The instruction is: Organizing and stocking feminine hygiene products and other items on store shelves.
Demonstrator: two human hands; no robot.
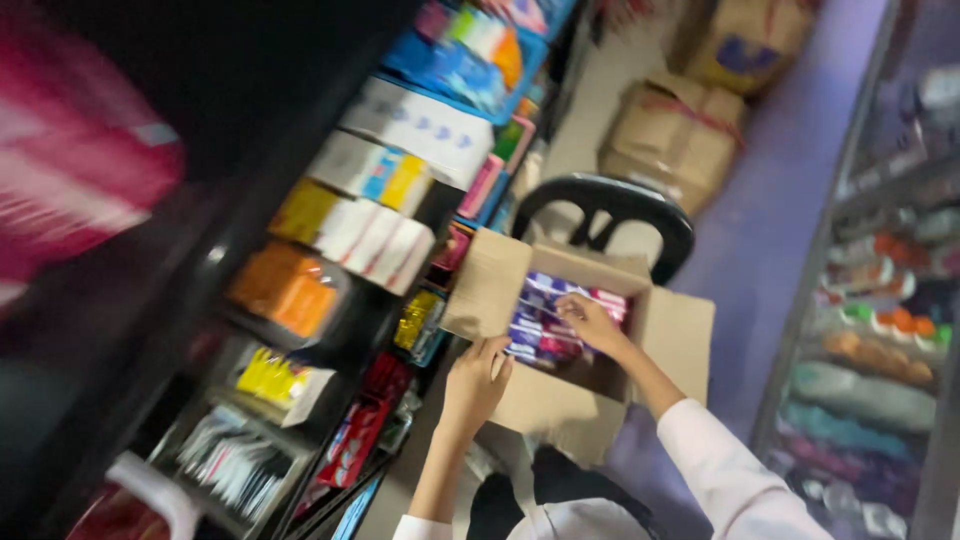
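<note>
An open cardboard box (560, 405) rests on a black plastic chair (610, 205) in a shop aisle. It holds several purple and pink packets (545, 330). My left hand (475, 385) grips the box's near left edge. Inside the box, my right hand (592, 322) lies on the packets with its fingers curled over them; whether it holds one I cannot tell. Both arms wear white sleeves.
Shelves (330, 300) on the left carry orange, yellow, white and blue packages. Two taped cardboard cartons (675, 135) stand on the floor beyond the chair. A rack of bottles and coloured goods (880, 340) lines the right side. The aisle between is narrow.
</note>
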